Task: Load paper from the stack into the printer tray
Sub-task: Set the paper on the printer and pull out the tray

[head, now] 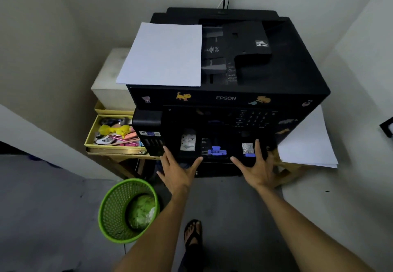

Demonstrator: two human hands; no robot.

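Both hands spread wide, fingers straight: left hand (178, 170) and right hand (258, 168) touch the front edge of the pulled-out printer tray (214, 152). Paper stack (163, 56) lies on top of black printer (276, 76), left side. More paper (308, 146) lies right of printer. Green bin (119, 208) on floor.

Black printer (276, 76) with yellow cat stickers (183, 96); white paper (163, 54); green mesh bin (114, 208); yellow tray (93, 131); blue, perhaps plastic, guides (217, 151).
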